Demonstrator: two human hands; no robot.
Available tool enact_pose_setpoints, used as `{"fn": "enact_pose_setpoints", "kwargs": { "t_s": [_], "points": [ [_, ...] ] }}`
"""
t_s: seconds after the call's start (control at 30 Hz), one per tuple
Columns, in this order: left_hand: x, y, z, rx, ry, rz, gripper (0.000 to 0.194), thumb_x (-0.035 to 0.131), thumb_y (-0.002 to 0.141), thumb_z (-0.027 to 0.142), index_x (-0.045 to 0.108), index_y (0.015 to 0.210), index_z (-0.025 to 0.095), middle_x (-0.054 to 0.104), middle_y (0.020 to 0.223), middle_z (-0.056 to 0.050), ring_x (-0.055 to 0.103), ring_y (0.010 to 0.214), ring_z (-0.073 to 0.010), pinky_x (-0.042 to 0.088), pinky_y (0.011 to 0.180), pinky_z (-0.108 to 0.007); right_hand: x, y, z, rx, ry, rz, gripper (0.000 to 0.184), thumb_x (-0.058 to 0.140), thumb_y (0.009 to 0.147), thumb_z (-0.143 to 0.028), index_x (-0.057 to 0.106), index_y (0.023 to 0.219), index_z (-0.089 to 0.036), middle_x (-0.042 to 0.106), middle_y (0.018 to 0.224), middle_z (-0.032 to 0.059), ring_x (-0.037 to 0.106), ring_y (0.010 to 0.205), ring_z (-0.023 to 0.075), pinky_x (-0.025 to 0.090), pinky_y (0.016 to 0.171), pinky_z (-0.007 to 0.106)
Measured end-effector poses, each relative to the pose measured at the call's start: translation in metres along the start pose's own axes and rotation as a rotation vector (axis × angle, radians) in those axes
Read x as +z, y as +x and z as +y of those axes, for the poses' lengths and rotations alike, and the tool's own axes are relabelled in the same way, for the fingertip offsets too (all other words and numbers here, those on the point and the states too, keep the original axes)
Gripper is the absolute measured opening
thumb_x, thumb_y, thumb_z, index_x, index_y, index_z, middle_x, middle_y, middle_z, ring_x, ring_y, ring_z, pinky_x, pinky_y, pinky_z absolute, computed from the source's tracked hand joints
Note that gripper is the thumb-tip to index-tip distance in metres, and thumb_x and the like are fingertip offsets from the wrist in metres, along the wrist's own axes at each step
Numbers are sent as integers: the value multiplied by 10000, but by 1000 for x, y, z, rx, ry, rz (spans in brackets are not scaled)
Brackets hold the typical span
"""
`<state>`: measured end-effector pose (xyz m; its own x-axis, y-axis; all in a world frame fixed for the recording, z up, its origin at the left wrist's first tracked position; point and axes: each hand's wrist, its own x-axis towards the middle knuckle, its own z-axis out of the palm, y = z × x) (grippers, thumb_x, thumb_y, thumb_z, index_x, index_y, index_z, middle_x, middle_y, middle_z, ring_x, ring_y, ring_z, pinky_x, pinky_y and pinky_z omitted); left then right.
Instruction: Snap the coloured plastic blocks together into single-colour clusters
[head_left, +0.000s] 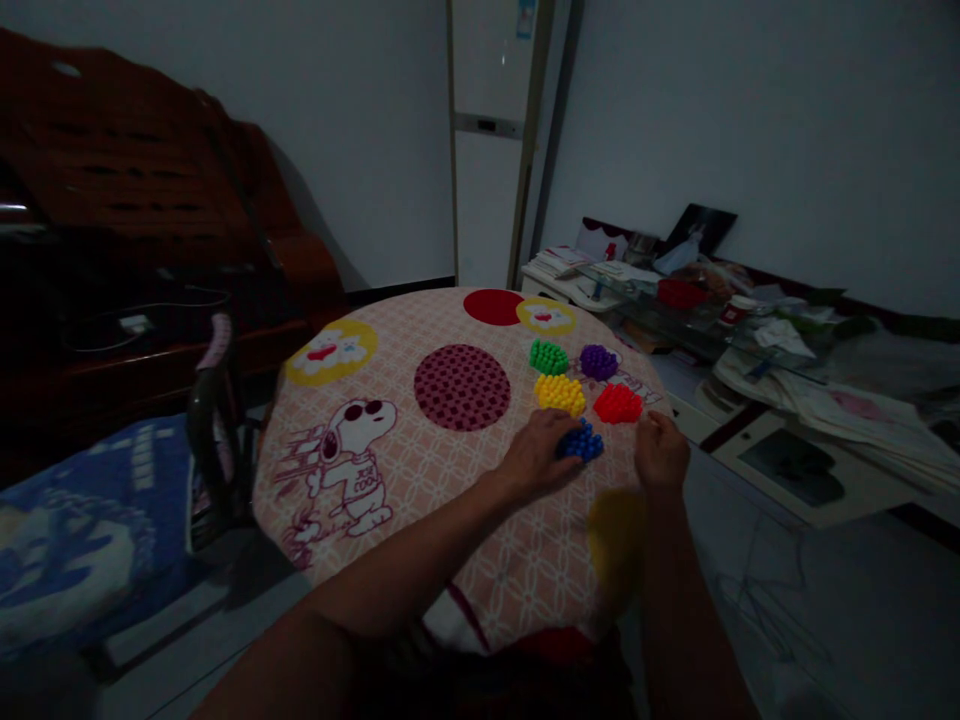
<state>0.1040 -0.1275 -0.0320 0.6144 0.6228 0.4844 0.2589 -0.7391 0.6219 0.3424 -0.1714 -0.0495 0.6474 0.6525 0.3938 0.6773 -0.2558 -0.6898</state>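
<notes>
A round table (420, 480) wears a pink cloth printed with a cartoon dog and coloured circles. Near its right side lie small heaps of knobbly plastic pieces: green (548, 357), purple (598, 361), yellow (559, 394), red (618, 403) and blue (583, 441). My left hand (534, 455) lies on the cloth with its fingers curled against the blue heap. My right hand (661, 450) rests at the table's right edge just below the red heap, fingers curled in; I cannot make out anything in it.
A dark wooden sofa (150, 200) stands at the left, with a blue blanket (75, 530) below it. A low table (675, 300) piled with papers and clutter runs along the right wall. A white door (487, 150) is behind the table.
</notes>
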Motion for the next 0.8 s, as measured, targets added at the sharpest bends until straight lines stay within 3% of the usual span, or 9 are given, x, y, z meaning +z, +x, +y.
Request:
{"fn": "enact_pose_setpoints", "kwargs": {
  "t_s": [0.07, 0.13, 0.27, 0.43, 0.5, 0.6, 0.7, 0.73, 0.8],
  "points": [
    [18, 11, 11, 125, 132, -128, 623, 785, 754, 392, 612, 1320, 196, 521, 1454, -190, 457, 1363, -357, 363, 1146, -526, 2, 26, 1, 40, -73, 4, 547, 470, 884, -491, 691, 1207, -108, 727, 1107, 202, 664, 1019, 302, 476, 928, 414],
    [32, 24, 17, 148, 268, -220, 643, 801, 737, 383, 599, 1326, 223, 450, 1523, -188, 357, 1435, -401, 281, 1170, -623, 11, 52, 0, 86, -57, -55, 544, 490, 872, -487, 704, 1200, -110, 722, 1152, 200, 659, 1063, 304, 470, 959, 415],
    [31, 40, 3, -34, 418, -208, 522, 752, 749, 329, 635, 1243, 208, 415, 1540, -200, 325, 1441, -440, 251, 1149, -701, 47, 83, -16, 115, 102, -282, 419, 566, 815, -453, 762, 1006, -135, 763, 989, 121, 691, 926, 259, 517, 872, 379],
    [-28, 32, -59, -251, 354, 33, 461, 686, 736, 230, 655, 1195, 201, 501, 1446, -163, 483, 1338, -335, 407, 1138, -499, 101, 64, -72, 50, 454, -584, 344, 685, 744, -392, 752, 993, -166, 766, 866, 29, 691, 792, 190, 559, 791, 352],
    [-59, 27, -85, -328, 330, 43, 516, 668, 706, 189, 645, 1221, 176, 563, 1378, -156, 537, 1284, -320, 429, 1130, -477, 117, 43, -100, 36, 566, -660, 318, 711, 732, -359, 754, 991, -180, 769, 886, 34, 698, 772, 189, 574, 768, 357],
    [-100, 23, -117, -417, 318, 76, 595, 646, 654, 141, 641, 1247, 178, 618, 1334, -128, 565, 1268, -314, 443, 1132, -455, 132, 15, -136, -111, 691, -770, 304, 741, 739, -387, 768, 1001, -237, 770, 1048, 39, 715, 850, 198, 589, 780, 363],
    [-128, 19, -138, -509, 342, 158, 650, 616, 637, 109, 639, 1279, 205, 643, 1325, -102, 573, 1273, -317, 454, 1132, -445, 134, 14, -152, -270, 663, -941, 310, 758, 718, -456, 785, 945, -247, 779, 971, 25, 716, 852, 206, 591, 794, 366],
    [-134, 17, -142, -541, 355, 191, 684, 605, 637, 101, 623, 1314, 197, 631, 1348, -111, 571, 1279, -320, 456, 1132, -442, 131, 23, -150, -280, 642, -934, 332, 744, 724, -477, 786, 951, -238, 779, 930, 27, 715, 831, 210, 592, 781, 370],
    [-139, 13, -148, -568, 373, 239, 738, 586, 654, 99, 575, 1388, 171, 587, 1409, -135, 555, 1306, -318, 448, 1142, -439, 119, 54, -133, -218, 586, -694, 384, 678, 766, -487, 776, 1010, -206, 777, 920, 52, 712, 825, 221, 588, 773, 383]
  ]
}}
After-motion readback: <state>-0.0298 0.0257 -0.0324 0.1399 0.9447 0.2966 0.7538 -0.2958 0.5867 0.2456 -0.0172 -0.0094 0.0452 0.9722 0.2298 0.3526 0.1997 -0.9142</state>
